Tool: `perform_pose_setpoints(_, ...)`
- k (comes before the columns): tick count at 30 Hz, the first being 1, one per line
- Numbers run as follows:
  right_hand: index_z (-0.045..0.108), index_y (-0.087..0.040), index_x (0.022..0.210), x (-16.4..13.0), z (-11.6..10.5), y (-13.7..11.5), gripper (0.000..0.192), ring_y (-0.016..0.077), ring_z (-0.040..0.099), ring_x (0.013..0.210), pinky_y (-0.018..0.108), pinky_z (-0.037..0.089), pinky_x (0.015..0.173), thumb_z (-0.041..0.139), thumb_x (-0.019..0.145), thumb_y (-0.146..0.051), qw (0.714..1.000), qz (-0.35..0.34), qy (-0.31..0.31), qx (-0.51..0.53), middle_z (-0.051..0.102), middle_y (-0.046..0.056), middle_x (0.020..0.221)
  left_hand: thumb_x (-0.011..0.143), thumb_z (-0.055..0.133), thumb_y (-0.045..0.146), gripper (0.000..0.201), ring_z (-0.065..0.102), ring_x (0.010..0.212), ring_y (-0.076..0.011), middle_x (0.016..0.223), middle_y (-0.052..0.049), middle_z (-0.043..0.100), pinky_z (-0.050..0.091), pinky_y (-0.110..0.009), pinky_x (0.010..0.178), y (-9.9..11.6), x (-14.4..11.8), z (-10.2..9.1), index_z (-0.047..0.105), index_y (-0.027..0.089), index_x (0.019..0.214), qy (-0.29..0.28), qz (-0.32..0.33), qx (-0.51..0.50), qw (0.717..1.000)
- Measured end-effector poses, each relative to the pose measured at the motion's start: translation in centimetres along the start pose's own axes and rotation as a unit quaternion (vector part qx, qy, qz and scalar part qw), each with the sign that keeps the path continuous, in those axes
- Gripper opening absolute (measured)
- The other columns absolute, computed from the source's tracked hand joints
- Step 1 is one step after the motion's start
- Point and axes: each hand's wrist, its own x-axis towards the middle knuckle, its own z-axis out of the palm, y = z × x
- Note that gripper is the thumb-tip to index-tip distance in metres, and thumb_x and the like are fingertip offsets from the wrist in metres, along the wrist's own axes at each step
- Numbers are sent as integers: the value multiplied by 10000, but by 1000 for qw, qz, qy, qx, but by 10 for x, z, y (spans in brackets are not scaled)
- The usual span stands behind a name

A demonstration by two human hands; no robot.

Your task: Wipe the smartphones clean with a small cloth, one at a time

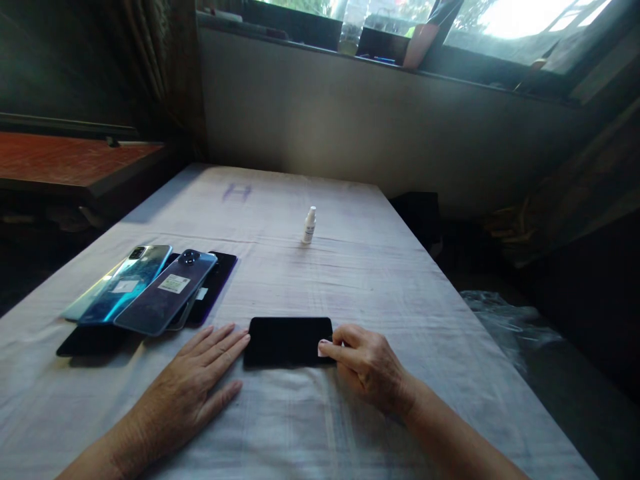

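A smartphone with a dark screen lies face up and crosswise on the cloth-covered table. My left hand is flat on the cloth, fingers stretched out, its fingertips at the phone's left edge. At the other end, my right hand is closed with a small white piece of cloth or pad under its index finger, pressed to the screen near the right edge. Most of that piece is hidden by the fingers. Left of the phone is a loose pile of several smartphones, among them a blue one and a grey-purple one with a label.
A small white bottle stands upright farther back on the table. Beyond is a wall with a window ledge, where a clear plastic bottle stands. An orange-topped table is at the left. Clear plastic lies to the right, below the table edge.
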Motion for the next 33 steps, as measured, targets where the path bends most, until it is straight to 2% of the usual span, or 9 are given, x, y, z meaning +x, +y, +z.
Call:
perform_pose_setpoints(7,730,-237,1065,19,11,15,387,141,609,726,224,480,664,509,821,-33,998,30,7,-56,650,39,883,980,546,486,713,529,1354,-291,1513,-70,501,418,-451,1126,-1,-2,2,278,234,1591,-4,7,28,1000)
perform_pose_setpoints(11,735,-225,1072,22,18,17,381,148,623,744,230,488,665,521,817,-39,997,46,33,-52,659,50,902,979,542,491,729,549,1335,-292,1504,-71,510,437,-448,1112,-1,0,1,252,238,1599,1,13,29,999)
perform_pose_setpoints(21,732,-238,1037,1,1,-1,380,137,585,691,229,477,622,480,827,-46,999,25,13,41,616,28,822,964,556,511,706,586,1297,-283,1476,-62,544,436,-423,1110,-1,3,-2,320,255,1578,26,13,13,1000)
perform_pose_setpoints(26,743,-220,1053,7,10,6,378,143,620,726,237,503,654,483,837,-49,998,54,35,-12,650,48,875,957,572,506,755,599,1281,-292,1466,-69,557,457,-426,1078,-1,4,-2,266,244,1596,39,23,21,999)
perform_pose_setpoints(33,756,-234,1074,23,21,17,368,152,637,758,232,506,670,557,832,-41,991,94,27,-86,670,45,908,944,570,549,805,513,1367,-305,1531,-80,484,374,-454,1144,-1,-1,1,223,252,1607,-8,8,-3,1000)
